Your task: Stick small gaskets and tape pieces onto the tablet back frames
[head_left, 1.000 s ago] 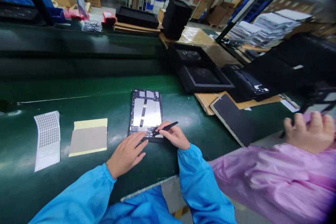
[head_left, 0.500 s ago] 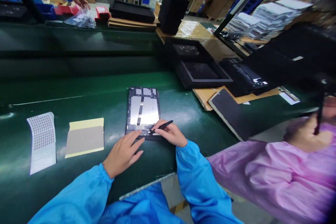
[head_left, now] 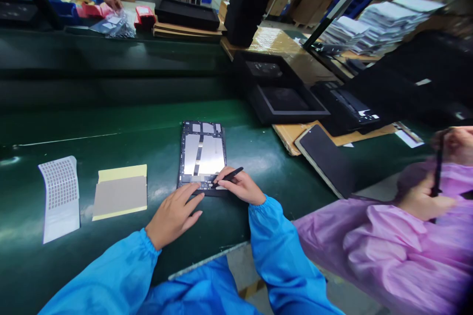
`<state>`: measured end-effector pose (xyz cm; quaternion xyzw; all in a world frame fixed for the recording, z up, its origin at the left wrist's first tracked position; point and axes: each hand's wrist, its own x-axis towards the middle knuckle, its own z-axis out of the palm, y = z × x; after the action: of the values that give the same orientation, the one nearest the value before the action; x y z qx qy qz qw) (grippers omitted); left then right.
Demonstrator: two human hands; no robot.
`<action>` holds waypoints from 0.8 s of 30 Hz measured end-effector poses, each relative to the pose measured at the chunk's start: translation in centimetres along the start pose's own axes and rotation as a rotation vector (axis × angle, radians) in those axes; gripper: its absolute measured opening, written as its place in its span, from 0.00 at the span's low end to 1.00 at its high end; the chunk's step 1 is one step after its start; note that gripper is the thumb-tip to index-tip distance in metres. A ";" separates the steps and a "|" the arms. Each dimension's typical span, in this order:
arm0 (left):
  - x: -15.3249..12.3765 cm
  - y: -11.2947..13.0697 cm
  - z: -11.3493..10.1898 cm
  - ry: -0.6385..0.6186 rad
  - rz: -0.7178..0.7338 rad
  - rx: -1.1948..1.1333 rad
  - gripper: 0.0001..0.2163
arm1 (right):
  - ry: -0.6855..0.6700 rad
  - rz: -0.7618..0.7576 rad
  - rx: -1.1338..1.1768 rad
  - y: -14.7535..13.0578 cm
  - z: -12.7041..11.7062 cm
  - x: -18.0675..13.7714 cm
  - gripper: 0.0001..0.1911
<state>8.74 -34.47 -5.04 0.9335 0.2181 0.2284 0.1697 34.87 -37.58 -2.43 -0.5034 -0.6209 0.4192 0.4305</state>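
An opened tablet frame (head_left: 202, 155) with silver inner plates lies flat on the green belt (head_left: 111, 123) in front of me. My left hand (head_left: 173, 215) rests flat, fingers stretched out, its fingertips touching the frame's near edge. My right hand (head_left: 238, 187) is closed around a thin black tool (head_left: 225, 176), whose tip points at the frame's near right corner.
A white sticker sheet (head_left: 59, 197) and a yellow-edged grey sheet (head_left: 120, 191) lie to the left. Black trays (head_left: 284, 101) and a dark panel (head_left: 325, 157) sit on cardboard at the right. A co-worker's pink sleeve (head_left: 388, 251) is close on my right. Another person's hand (head_left: 111, 0) is at the far bench.
My hands have stayed almost still on the frame. The co-worker's hands at the right have lifted and now hold a dark thin tool. A person's hand has appeared at the far bench.
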 end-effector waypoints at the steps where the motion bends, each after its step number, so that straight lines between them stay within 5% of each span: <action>1: 0.0 0.0 0.0 0.000 0.003 0.006 0.17 | -0.010 0.000 -0.007 0.0 -0.1 0.1 0.15; 9: 0.1 0.1 -0.2 -0.006 0.003 -0.006 0.17 | -0.072 -0.049 -0.106 -0.7 -0.6 0.8 0.14; 17: 0.1 -0.2 0.2 -0.008 -0.008 -0.010 0.17 | 0.001 -0.120 -0.164 -0.3 0.5 -0.4 0.10; 24: -1.7 2.0 -3.0 0.055 0.078 0.083 0.16 | 0.461 -0.109 0.025 0.3 0.3 -2.0 0.09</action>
<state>6.55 -36.39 -2.30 0.9409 0.1955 0.2514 0.1156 34.89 -39.49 -3.06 -0.5462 -0.5272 0.2768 0.5891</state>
